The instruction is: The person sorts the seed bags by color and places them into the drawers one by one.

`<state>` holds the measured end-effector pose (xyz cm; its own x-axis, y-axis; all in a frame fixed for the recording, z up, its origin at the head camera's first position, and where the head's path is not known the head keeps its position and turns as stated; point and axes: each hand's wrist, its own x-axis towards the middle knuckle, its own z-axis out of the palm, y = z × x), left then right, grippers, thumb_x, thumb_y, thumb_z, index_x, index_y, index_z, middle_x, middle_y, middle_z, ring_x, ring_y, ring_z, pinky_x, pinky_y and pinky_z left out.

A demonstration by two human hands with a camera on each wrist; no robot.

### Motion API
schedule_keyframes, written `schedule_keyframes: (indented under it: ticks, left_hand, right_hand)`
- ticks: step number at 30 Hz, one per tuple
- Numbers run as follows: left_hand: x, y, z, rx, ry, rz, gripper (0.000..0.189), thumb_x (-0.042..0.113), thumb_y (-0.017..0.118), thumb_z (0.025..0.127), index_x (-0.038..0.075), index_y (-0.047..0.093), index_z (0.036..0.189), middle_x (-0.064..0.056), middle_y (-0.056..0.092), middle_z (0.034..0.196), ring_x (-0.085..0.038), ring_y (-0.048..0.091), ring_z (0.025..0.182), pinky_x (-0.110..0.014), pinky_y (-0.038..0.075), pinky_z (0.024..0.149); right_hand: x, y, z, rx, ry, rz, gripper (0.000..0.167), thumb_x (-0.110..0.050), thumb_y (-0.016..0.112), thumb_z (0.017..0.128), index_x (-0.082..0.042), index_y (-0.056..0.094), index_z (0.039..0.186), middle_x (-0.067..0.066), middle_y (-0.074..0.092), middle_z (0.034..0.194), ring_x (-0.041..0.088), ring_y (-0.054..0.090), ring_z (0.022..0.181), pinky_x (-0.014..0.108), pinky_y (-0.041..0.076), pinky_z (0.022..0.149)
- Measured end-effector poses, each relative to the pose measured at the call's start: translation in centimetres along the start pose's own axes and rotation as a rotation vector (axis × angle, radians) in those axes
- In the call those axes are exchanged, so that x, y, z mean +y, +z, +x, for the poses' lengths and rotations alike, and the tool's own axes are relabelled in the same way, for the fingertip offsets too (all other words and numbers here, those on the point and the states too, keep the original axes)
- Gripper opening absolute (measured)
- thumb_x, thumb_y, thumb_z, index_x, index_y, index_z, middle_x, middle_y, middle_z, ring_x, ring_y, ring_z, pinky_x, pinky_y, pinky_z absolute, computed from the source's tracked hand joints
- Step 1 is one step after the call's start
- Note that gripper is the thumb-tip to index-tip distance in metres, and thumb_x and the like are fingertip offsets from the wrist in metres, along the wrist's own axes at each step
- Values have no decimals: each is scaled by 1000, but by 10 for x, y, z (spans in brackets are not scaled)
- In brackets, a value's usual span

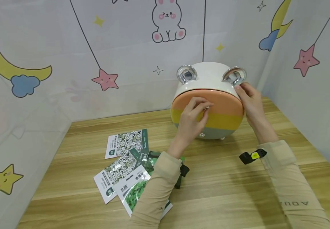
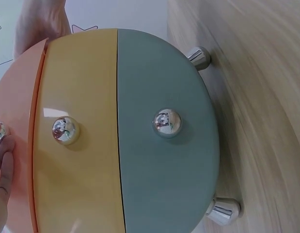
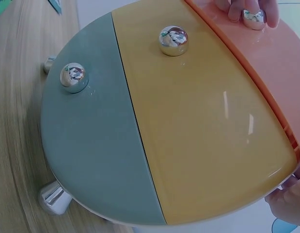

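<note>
A small rounded drawer box (image 1: 210,73) with a white shell and two silver ring ears stands tilted up at the back of the table. Its front has an orange drawer (image 1: 225,103) on top, a yellow drawer (image 2: 82,179) in the middle and a grey-green drawer (image 2: 154,179) at the bottom. My left hand (image 1: 191,121) pinches the silver ball knob (image 3: 254,19) of the orange drawer, whose edge stands slightly proud of the yellow one. My right hand (image 1: 252,103) grips the box's right side below the ear, its fingertips partly hidden behind the shell.
Several seed packets lie overlapping left of the box, among them a white-flower packet (image 1: 127,143) and a green-leaf packet (image 1: 136,187). My left forearm crosses over some of them. A cartoon-printed curtain (image 1: 136,79) hangs behind and beside the wooden table (image 1: 216,184).
</note>
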<state>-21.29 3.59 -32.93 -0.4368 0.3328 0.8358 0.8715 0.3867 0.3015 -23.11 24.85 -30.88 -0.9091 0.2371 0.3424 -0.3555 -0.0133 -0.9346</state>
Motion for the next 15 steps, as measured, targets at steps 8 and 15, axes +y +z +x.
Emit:
schedule_keyframes:
  ticks: [8,15]
  left_hand:
    - [-2,2,2,9,0,3,18,5,58,92,5,70,105,-8,59,109,-16,59,97,-15,48,80]
    - [-5,4,3,15,-13,6,18,4,58,91,6,71,104,-7,59,109,-15,59,97,-14,47,81]
  right_hand:
    - [1,0,1,-1,13,-8,9,-24,61,94,-23,69,97,-14,63,88,5,50,85,13,44,69]
    - [0,1,0,8,6,5,10,-21,60,94,-24,70,96,-15,64,87,4,51,85,12,43,70]
